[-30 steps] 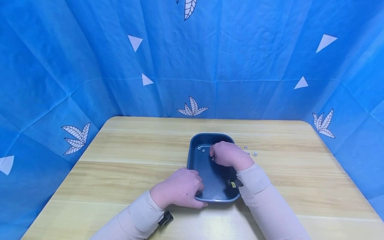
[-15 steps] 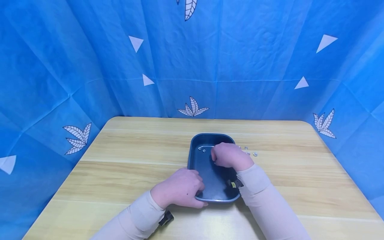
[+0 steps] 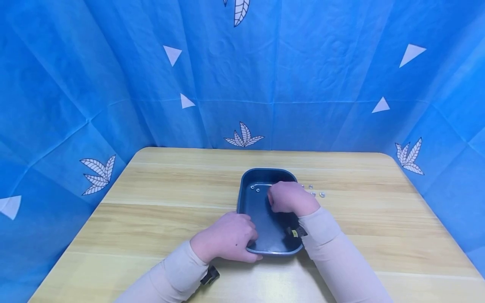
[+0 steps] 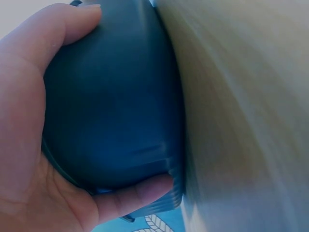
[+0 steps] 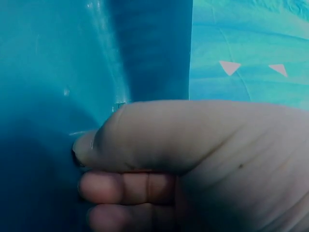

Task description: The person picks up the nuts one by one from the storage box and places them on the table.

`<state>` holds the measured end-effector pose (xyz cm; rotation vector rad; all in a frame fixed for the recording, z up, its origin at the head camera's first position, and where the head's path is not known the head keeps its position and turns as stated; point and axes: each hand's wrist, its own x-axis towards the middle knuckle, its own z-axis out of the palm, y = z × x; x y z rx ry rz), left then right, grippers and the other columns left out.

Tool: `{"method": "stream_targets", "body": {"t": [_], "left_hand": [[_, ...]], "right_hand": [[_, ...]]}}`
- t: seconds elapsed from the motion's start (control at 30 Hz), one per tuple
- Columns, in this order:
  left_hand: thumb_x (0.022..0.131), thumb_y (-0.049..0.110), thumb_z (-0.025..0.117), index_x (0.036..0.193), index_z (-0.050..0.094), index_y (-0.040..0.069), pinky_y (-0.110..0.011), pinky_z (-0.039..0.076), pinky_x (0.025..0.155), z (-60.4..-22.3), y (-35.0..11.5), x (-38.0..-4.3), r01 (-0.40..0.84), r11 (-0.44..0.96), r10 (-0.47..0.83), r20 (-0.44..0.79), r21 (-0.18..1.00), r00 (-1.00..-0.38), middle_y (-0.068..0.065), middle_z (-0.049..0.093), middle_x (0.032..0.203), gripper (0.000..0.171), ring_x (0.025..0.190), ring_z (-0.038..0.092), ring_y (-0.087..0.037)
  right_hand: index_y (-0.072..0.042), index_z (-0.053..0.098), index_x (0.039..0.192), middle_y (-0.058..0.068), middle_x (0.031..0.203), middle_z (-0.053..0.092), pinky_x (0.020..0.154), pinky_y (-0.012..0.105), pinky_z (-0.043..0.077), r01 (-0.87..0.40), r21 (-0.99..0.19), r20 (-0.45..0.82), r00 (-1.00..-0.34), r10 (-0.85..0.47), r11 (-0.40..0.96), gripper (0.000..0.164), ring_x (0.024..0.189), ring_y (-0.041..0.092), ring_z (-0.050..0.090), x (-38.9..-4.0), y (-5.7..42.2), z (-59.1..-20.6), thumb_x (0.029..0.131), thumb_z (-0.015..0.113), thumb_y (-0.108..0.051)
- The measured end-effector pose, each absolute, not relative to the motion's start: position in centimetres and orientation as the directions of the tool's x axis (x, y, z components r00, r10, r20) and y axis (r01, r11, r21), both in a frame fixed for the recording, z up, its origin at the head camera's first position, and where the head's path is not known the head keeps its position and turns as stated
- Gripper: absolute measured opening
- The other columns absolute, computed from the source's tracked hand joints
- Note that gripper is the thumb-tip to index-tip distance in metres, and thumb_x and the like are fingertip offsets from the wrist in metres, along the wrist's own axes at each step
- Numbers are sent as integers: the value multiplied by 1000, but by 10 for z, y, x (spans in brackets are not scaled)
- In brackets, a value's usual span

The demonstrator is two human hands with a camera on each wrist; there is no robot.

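A dark rectangular tray [image 3: 261,235] lies on the wooden table, long side away from me. My left hand [image 3: 227,237] grips its near left corner; in the left wrist view the thumb [image 4: 79,26] and a finger [image 4: 140,193] reach along the outer wall. Inside the tray, my right hand [image 3: 289,198] has its fingers curled down, thumb [image 5: 145,140] against the fingers near the bottom. It appears to pinch a small metal nut, mostly hidden under the fingertips. Two similar nuts, one nearer [image 3: 258,190] and one farther [image 3: 252,187], lie at the tray's far left.
Several small shiny metal pieces [image 3: 322,195] lie on the table [image 3: 379,219] just right of the tray, partly behind the right hand. Blue cloth [image 3: 322,84] with leaf and triangle prints hangs behind the table and at both sides.
My right hand has shifted slightly right and toward me inside the tray. The nut that showed beneath its fingertips is now covered. The left hand and tray have stayed put.
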<state>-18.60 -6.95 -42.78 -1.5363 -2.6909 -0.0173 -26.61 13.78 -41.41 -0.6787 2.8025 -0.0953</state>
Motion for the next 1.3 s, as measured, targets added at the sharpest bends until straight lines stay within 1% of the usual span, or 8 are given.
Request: {"method": "stream_targets", "body": {"t": [0.3,0.53,0.87,1.13,1.3], "left_hand": [[83,64,67,58,48,26,-23,31,53,-428,-69,-186,862,508,861,43,-10,-507,16,39,60,49,63,41,-7],[82,65,67,58,48,26,-23,29,52,-429,-70,-187,863,505,862,59,-11,-503,16,38,59,49,62,39,-7],[82,65,68,59,49,26,-23,30,53,-429,-70,-187,861,508,860,53,-8,-507,17,38,59,49,62,39,-7],[82,65,67,59,50,27,-23,30,53,-430,-70,-187,861,509,859,51,9,-509,17,38,58,48,62,39,-7],[82,65,67,60,50,27,-23,30,53,-429,-70,-187,857,515,856,42,19,-515,17,39,58,48,63,39,-7]], "right_hand": [[-22,61,69,-7,65,59,56,35,43,-425,-128,-252,-860,-444,896,14,60,16,55,-266,138,-415,80,71,-20],[-23,61,69,-7,64,59,56,33,42,-435,-123,-254,-855,-452,892,15,59,14,55,-267,139,-414,81,70,-23],[-24,61,68,-8,65,59,55,34,42,-438,-138,-249,-853,-459,888,14,60,15,55,-267,139,-415,79,70,-23],[-22,60,66,-6,60,53,54,33,40,-431,-210,-221,-854,-472,878,18,57,16,53,-269,139,-414,81,69,-20],[-20,60,67,-5,60,54,56,33,41,-419,-245,-203,-860,-469,874,18,58,16,54,-269,140,-409,83,68,-19]]}}
